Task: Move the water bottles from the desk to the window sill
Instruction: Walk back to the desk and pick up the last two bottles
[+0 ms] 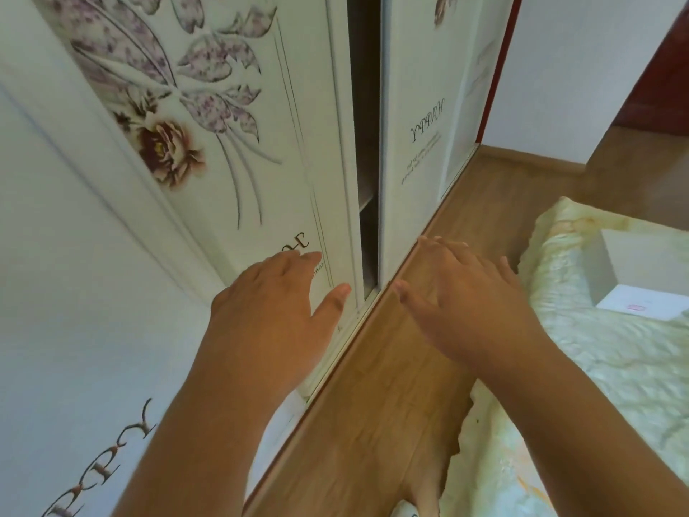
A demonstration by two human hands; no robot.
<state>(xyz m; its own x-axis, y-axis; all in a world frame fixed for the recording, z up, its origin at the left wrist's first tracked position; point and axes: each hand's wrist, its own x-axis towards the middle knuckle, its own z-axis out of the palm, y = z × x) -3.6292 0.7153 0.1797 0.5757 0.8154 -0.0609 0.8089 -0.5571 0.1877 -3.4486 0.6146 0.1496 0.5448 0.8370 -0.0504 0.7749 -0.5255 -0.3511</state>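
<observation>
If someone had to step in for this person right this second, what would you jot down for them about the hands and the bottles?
Left hand: open, fingers straight, holding nothing, stretched out in front of the white flowered wardrobe door.
Right hand: open, empty, held out above the wooden floor.
Job's things: no water bottle, desk or window sill is in view. The camera looks at the wardrobe, whose doors stand slightly apart, the floor, and a bed with a pale yellow cover on the right.
Done: cannot tell from this picture.
Left: find the desk, pick up the bottles and carry them to the window sill.
</observation>
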